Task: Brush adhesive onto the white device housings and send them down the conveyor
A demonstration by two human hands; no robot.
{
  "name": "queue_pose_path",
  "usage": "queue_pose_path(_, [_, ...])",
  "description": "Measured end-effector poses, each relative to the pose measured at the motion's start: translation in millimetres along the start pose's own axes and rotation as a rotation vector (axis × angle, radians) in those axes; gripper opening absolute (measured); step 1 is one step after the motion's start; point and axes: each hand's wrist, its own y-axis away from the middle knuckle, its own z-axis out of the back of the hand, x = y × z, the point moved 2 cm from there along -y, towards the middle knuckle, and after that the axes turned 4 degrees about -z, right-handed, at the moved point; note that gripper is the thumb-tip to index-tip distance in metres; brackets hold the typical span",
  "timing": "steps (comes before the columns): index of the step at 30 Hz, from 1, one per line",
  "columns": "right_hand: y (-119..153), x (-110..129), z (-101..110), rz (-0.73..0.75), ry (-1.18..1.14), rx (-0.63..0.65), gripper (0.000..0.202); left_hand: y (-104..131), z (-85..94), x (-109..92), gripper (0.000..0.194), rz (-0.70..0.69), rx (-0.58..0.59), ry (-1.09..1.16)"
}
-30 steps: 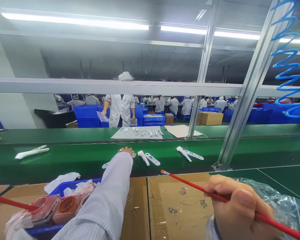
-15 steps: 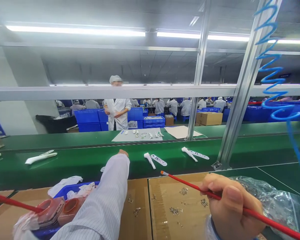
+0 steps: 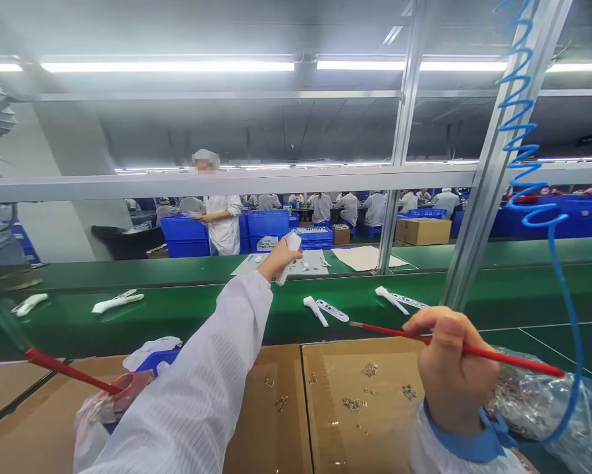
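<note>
My left hand [image 3: 276,258], at the end of an outstretched white sleeve, is closed around a white plastic part [image 3: 290,253] above the far side of the green belt [image 3: 256,313]. A thin red brush [image 3: 513,359] is pinched in my right hand [image 3: 456,368], its tip pointing left over the belt's near edge. A blue band circles my right wrist. On the belt lie white handle-shaped parts [image 3: 315,311], some beside flat patterned strips [image 3: 332,311]. Small metal pieces [image 3: 352,404] lie in piles on the cardboard [image 3: 384,434] between my arms.
At the lower left, a red jar [image 3: 130,388] holding a red stick stands in a blue tray [image 3: 157,359]. Clear plastic bags [image 3: 547,401] and a coiled blue hose [image 3: 562,283] are at the right. A metal post [image 3: 498,151] rises beyond. Across the belt stands a person in white [image 3: 224,224].
My left hand has risen from the belt and now shows a white part in its grip. My right hand has turned the brush flatter. The person across has shifted left.
</note>
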Motion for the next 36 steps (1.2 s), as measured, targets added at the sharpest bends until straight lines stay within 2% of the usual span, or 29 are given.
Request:
queue_pose_path(3, [-5.0,-6.0,-6.6,0.02,0.101,0.175,0.03,30.0,-9.1,-24.0,0.051,-0.062,0.097,0.162])
queue_pose_path(6, [-0.3,-11.8,-25.8,0.053,0.17,0.388,0.025,67.7,-17.4,-41.7,0.041,-0.081,0.136,0.264])
queue_pose_path(10, [13.4,-15.6,-54.4,-0.008,0.271,0.503,0.038,116.7,-25.1,-55.7,0.032,-0.065,0.139,0.292])
queue_pose_path(13, [18.8,-14.5,-62.4,-0.112,0.245,0.537,0.036,146.6,-25.1,-57.7,0.034,-0.033,0.127,0.291])
queue_pose_path(16, [19.1,-10.8,-58.3,-0.249,0.05,0.583,0.029,170.1,-22.1,-51.5,0.05,-0.054,0.126,0.38])
queue_pose_path(18, [19.6,-8.1,-54.3,-0.365,-0.1,0.662,0.032,182.9,-21.3,-42.3,0.063,-0.041,0.164,0.493])
queue_pose_path(20, [21.0,-5.5,-51.7,-0.443,-0.199,0.733,0.034,192.8,-21.1,-30.7,0.071,-0.006,0.158,0.552])
queue_pose_path(22, [22.4,-3.5,-50.7,-0.467,-0.224,0.748,0.035,199.0,-20.7,-19.5,0.075,0.026,0.059,0.568])
queue_pose_path(24, [23.5,-2.5,-51.3,-0.455,-0.197,0.739,0.033,202.5,-22.2,-11.4,0.069,0.087,-0.006,0.598])
queue_pose_path(26, [24.4,-2.2,-53.2,-0.437,-0.161,0.736,0.032,205.1,-26.9,-8.2,0.056,0.186,0.047,0.699])
queue_pose_path(28, [25.3,-2.2,-55.6,-0.424,-0.123,0.745,0.032,208.6,-32.7,-9.9,0.049,0.293,0.156,0.842])
queue_pose_path(31, [27.2,-2.3,-59.3,-0.414,-0.058,0.756,0.031,215.4,-39.2,-13.7,0.059,0.426,0.221,0.994])
queue_pose_path(33, [29.7,-2.4,-62.5,-0.409,-0.03,0.763,0.031,218.3,-41.5,-13.0,0.063,0.414,0.167,1.023])
queue_pose_path(36, [35.3,-3.0,-69.1,-0.41,0.015,0.78,0.03,220.0,-44.9,-6.0,0.048,0.303,0.057,1.032])
